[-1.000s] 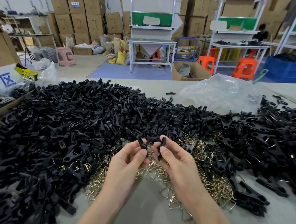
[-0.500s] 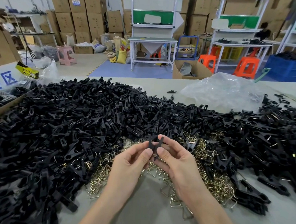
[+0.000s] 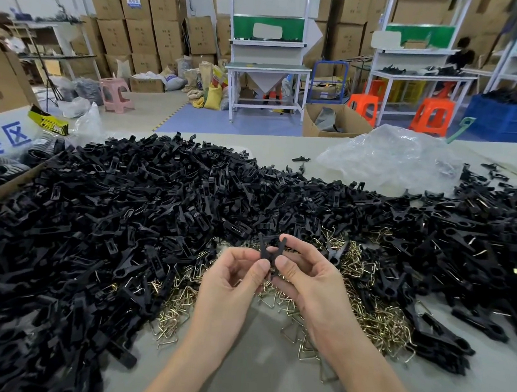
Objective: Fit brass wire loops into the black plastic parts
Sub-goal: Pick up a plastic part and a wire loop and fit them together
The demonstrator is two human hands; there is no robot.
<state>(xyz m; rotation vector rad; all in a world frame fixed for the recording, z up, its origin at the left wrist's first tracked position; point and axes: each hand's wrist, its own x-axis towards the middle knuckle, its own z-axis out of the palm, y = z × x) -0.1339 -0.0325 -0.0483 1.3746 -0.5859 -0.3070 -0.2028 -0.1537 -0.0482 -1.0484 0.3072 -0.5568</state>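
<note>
Two black plastic parts [image 3: 268,251] are crossed in an X between my hands, just above the table. My left hand [image 3: 239,274] pinches them from the left with thumb and fingers. My right hand [image 3: 304,272] pinches them from the right, forefinger on the upper tip. A heap of brass wire loops [image 3: 362,310] lies under and to the right of my hands. A huge pile of loose black plastic parts [image 3: 127,217] covers the table to the left and behind.
More black parts, some with wire showing, spread along the right side [image 3: 477,241]. A crumpled clear plastic bag [image 3: 391,159] lies behind them. A cardboard box edge [image 3: 3,190] sits at the far left. Bare table [image 3: 254,376] lies between my forearms.
The two black parts were held apart, one in each hand. My hands came together and the parts now sit crossed and pressed against each other.
</note>
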